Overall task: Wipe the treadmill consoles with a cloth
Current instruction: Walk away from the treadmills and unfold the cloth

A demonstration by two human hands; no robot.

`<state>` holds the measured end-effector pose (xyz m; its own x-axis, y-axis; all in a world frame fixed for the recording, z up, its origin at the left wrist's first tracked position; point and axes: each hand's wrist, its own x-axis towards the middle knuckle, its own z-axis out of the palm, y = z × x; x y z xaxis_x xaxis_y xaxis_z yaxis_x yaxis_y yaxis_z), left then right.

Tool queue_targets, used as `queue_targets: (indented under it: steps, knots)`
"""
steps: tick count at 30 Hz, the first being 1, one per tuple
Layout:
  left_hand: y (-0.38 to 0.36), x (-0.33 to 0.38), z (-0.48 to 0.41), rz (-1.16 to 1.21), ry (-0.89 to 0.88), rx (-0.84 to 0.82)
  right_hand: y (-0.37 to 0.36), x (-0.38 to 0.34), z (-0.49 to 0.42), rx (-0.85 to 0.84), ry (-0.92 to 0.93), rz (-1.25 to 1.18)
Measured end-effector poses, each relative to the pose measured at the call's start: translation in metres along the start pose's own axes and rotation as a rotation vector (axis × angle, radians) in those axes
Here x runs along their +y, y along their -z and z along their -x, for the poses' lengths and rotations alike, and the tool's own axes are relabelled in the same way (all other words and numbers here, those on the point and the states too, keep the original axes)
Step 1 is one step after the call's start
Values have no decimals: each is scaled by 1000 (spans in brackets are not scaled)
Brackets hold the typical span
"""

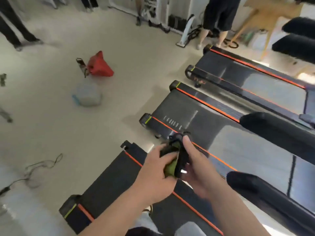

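Both hands meet in front of the body, gripping one bunched black-and-green cloth (pixel 179 155) between them. The left hand (pixel 154 174) has its fingers curled closed round the green part of the fabric. The right hand (pixel 197 167) clasps the black part from the other side, its thumb (pixel 187 142) straight and pressed up along the cloth. Its other fingers are blurred, so I cannot tell how tightly they curl.

Under the hands lies a black treadmill deck with orange side stripes (pixel 105 184). Another treadmill belt (pixel 196 116) runs just beyond the fingertips. A black padded handrail (pixel 264 189) sits to the right of the right hand. Far beyond the left hand, a red fabric bag (pixel 100 65) and a translucent plastic jug (pixel 87 97) rest on the pale floor.
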<state>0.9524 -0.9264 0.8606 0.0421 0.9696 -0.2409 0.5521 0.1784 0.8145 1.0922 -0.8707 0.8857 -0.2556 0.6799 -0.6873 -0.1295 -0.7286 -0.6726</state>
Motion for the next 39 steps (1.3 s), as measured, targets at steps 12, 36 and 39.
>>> queue_targets:
  steps: [12, 36, 39]
  knots:
    - [64, -64, 14, 534, 459, 560, -113, -2, -81, -149, -249, 37]
    - [388, -314, -17, 1462, 522, 665, -529, 33, -257, -374, -91, 702]
    - [444, -328, -40, 1149, 507, 640, -585, 19, -281, -430, -90, 736]
